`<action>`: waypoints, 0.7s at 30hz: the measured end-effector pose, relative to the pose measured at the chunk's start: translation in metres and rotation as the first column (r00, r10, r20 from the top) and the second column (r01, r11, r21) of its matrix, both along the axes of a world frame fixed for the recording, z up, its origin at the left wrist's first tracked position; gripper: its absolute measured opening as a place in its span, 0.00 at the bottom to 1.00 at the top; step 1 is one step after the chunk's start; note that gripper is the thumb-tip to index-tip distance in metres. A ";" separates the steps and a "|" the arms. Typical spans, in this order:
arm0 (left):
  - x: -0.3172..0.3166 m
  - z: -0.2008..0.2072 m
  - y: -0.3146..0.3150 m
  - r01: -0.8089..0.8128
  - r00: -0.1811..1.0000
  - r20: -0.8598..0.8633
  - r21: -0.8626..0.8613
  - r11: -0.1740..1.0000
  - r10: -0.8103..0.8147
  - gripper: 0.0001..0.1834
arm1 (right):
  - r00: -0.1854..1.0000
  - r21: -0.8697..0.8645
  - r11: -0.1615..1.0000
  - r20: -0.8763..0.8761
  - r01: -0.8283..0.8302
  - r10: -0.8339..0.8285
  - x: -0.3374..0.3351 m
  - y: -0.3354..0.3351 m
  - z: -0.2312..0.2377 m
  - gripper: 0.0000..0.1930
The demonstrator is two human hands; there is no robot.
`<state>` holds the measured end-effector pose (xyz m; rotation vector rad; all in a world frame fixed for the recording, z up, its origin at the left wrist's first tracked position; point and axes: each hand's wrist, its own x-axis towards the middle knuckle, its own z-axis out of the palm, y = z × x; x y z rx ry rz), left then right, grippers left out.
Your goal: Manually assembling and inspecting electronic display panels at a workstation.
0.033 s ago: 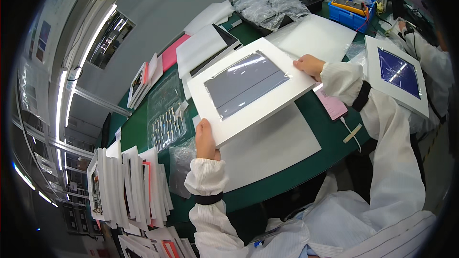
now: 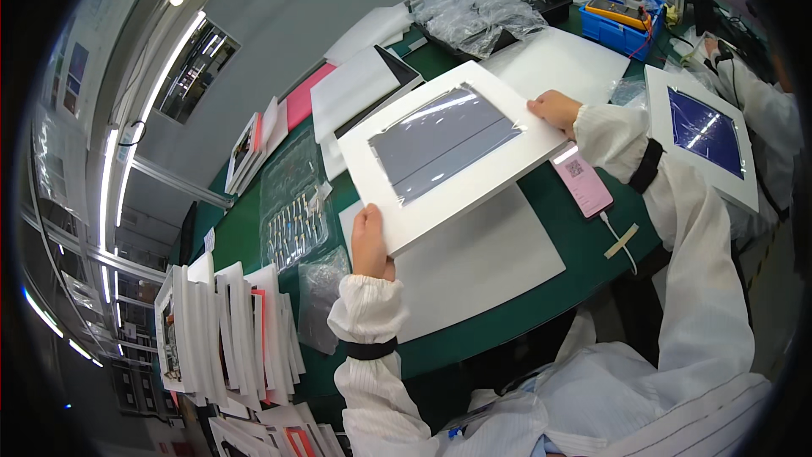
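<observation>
Between my hands is a white-framed display panel (image 2: pixel 507 173) with a grey, shiny screen, tilted above the table. My left hand (image 2: pixel 369 241) grips its near-left corner, thumb on the front face. The far-right corner is gripped by my right hand (image 2: pixel 556 110), whose fingers are partly hidden behind the frame. Under the panel a white foam sheet (image 2: pixel 482 271) lies on the green table (image 2: pixel 516 322). Near my right wrist is a pink phone-shaped device (image 2: pixel 584 186) with a white cable attached.
Clear trays (image 2: pixel 296 224) of small parts lie left, beyond a stack of white panels (image 2: pixel 228 334). At the back are crumpled plastic bags (image 2: pixel 482 13) and a blue basket (image 2: pixel 622 32) with a yellow meter. Another white panel (image 2: pixel 706 178) stands right, near a person's sleeve (image 2: pixel 761 93).
The display panel and both my hands have shifted slightly to the right. More of the pink device shows beside my right hand. My grip is the same.
</observation>
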<state>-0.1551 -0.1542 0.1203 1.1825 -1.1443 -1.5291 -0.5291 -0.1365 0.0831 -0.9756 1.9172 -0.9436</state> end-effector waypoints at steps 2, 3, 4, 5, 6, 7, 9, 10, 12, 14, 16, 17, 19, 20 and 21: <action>-0.041 0.006 -0.007 0.189 0.981 0.034 0.111 0.976 -0.193 0.18 | 0.928 0.056 0.998 -0.373 -0.002 0.023 -0.056 -0.008 0.002 0.23; -0.068 0.004 -0.010 0.267 0.962 0.012 0.134 0.954 -0.271 0.17 | 0.886 0.056 0.998 -0.463 0.009 0.018 -0.095 -0.007 0.002 0.23; -0.093 -0.003 -0.015 0.336 0.941 -0.009 0.159 0.928 -0.339 0.17 | 0.869 0.029 0.998 -0.494 0.051 -0.030 -0.119 -0.004 0.005 0.23; -0.114 -0.010 -0.019 0.385 0.923 -0.053 0.173 0.906 -0.382 0.17 | 0.848 0.076 0.992 -0.527 0.105 -0.049 -0.143 -0.006 0.006 0.23; -0.134 -0.020 -0.024 0.435 0.900 -0.099 0.186 0.881 -0.424 0.17 | 0.825 0.121 0.979 -0.561 0.161 -0.066 -0.165 -0.009 0.006 0.23; -0.157 -0.037 -0.030 0.436 0.900 -0.125 0.221 0.873 -0.418 0.17 | 0.801 0.159 0.977 -0.599 0.146 -0.022 -0.180 -0.007 0.002 0.22; -0.182 -0.053 -0.038 0.420 0.907 -0.133 0.250 0.872 -0.399 0.17 | 0.750 0.208 0.972 -0.659 0.113 0.054 -0.191 -0.011 0.005 0.20; -0.190 -0.069 -0.049 0.413 0.911 -0.113 0.237 0.879 -0.398 0.16 | 0.726 0.237 0.963 -0.684 0.130 0.071 -0.195 -0.015 0.002 0.19; -0.207 -0.083 -0.057 0.390 0.920 -0.081 0.239 0.889 -0.382 0.15 | 0.687 0.294 0.937 -0.721 0.187 0.090 -0.203 -0.016 -0.008 0.18; -0.223 -0.091 -0.059 0.381 0.925 -0.097 0.237 0.894 -0.368 0.15 | 0.650 0.331 0.902 -0.756 0.277 0.077 -0.212 -0.012 -0.019 0.16; -0.238 -0.099 -0.060 0.331 0.944 -0.093 0.220 0.918 -0.318 0.13 | 0.617 0.355 0.858 -0.785 0.370 0.059 -0.220 -0.011 -0.028 0.15; -0.241 -0.101 -0.061 0.303 0.952 -0.101 0.203 0.931 -0.288 0.11 | 0.601 0.360 0.841 -0.798 0.404 0.052 -0.219 -0.012 -0.034 0.14; -0.243 -0.104 -0.061 0.220 0.975 -0.062 0.168 0.961 -0.212 0.18 | 0.562 0.332 0.823 -0.827 0.462 0.018 -0.219 -0.015 -0.037 0.13; -0.245 -0.099 -0.058 0.177 0.984 -0.056 0.151 0.973 -0.170 0.21 | 0.538 0.290 0.821 -0.842 0.492 -0.025 -0.221 -0.016 -0.039 0.12; -0.241 -0.094 -0.053 0.185 0.983 -0.030 0.172 0.967 -0.183 0.22 | 0.514 0.241 0.823 -0.855 0.515 -0.071 -0.221 -0.019 -0.040 0.12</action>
